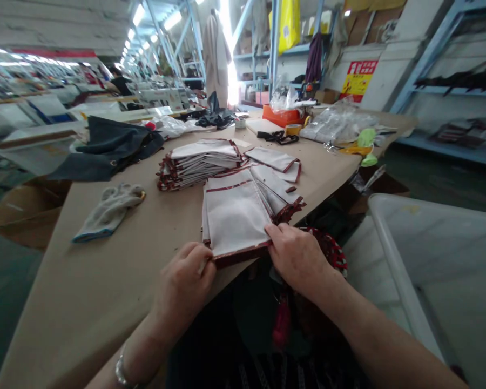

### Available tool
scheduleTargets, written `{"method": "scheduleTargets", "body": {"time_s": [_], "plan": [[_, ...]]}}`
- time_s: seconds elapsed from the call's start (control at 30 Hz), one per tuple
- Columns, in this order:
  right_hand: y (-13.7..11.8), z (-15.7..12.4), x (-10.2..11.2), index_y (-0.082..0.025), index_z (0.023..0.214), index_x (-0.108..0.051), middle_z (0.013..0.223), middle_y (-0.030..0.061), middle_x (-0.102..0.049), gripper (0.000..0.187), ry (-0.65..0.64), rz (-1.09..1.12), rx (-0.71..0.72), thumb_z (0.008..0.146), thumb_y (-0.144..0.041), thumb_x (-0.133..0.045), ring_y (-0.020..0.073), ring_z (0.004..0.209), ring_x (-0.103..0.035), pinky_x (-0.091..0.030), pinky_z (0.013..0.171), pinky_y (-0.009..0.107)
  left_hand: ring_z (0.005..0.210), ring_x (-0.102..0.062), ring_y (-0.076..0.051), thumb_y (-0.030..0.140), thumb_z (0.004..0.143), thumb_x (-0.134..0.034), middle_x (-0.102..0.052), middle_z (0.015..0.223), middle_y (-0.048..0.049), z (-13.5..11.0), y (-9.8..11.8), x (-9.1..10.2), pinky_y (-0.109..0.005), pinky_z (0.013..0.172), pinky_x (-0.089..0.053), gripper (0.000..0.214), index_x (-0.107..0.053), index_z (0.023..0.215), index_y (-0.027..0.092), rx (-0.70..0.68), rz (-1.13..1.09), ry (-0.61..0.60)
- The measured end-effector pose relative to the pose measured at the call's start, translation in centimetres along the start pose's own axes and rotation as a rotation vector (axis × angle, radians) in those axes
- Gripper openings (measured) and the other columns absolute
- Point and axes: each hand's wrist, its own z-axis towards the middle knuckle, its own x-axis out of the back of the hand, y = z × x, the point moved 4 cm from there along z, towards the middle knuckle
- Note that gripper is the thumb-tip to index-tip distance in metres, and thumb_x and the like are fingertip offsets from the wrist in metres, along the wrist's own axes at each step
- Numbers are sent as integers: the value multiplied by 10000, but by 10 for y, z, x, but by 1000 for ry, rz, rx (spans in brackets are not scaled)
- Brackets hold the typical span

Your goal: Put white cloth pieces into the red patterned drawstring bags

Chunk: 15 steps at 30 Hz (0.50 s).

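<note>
A white cloth with a dark red edge lies flat at the near edge of the brown bench, on top of other cloths like it. The left hand pinches the cloth's near left corner, thumb and fingers closed on it. The right hand pinches its near right corner the same way.

Just to the right of the cloth, more red-edged pieces fan out. Behind it and a bit left is a fat pile of folded ones. To the left of the cloth, well apart, lies a pale glove with a blue cuff. Farther back on that side is a dark gray sheet. Far behind the cloth, to the right, are an orange box and clear plastic bags. A big white bin stands right of the cloth, beside the bench.
</note>
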Motion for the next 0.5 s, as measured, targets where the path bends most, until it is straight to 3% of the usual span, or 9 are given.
{"method": "scheduleTargets", "body": {"time_s": [0.07, 0.13, 0.23, 0.3, 0.4, 0.5], "plan": [[-3, -30, -4, -153, 1102, -573, 857, 92, -635, 271, 14, 61, 51, 890, -107, -410, 225, 752, -609, -485, 637, 321, 541, -519, -110, 189, 735, -569, -577, 642, 20, -13, 0, -15, -221, 517, -425, 51, -596, 692, 196, 203, -296, -85], [-8, -59, -16, -135, 1105, -581, 864, 96, -651, 302, 6, 155, 136, 877, -62, -397, 216, 768, -613, -494, 683, 324, 472, -481, -89, 233, 726, -612, -560, 597, 41, -24, 8, -29, -189, 431, -397, 53, -576, 721, 195, 459, -703, -80], [-7, -92, -49, -144, 1021, -610, 852, 81, -668, 266, -123, 377, 126, 873, -62, -404, 198, 776, -623, -494, 721, 310, 532, -560, -100, 292, 656, -729, -616, 674, 27, -38, 29, -50, -186, 441, -466, 241, -550, 785, 196, 786, -1204, -62], [2, -104, -68, -166, 934, -630, 830, 64, -675, 232, -192, 617, -6, 897, -121, -406, 184, 764, -629, -489, 717, 297, 580, -598, -117, 303, 607, -782, -631, 687, 17, -47, 41, -65, -212, 488, -515, 318, -542, 782, 190, 897, -1343, -122], [20, -112, -80, -187, 850, -650, 855, 53, -680, 217, -120, 1196, -341, 903, -330, -496, 180, 804, -630, -488, 749, 292, 529, -569, -104, 314, 627, -767, -618, 633, 21, -61, 48, -85, -186, 445, -469, 280, -554, 742, 174, 919, -1284, -224], [22, -122, -79, -197, 790, -634, 724, 10, -636, 325, -118, 1875, -728, 794, -522, -623, 133, 637, -589, -484, 611, 245, 416, -473, -69, 300, 675, -731, -549, 502, 23, -77, 57, -101, -159, 376, -347, 249, -554, 608, 138, 826, -1137, -629]]}}
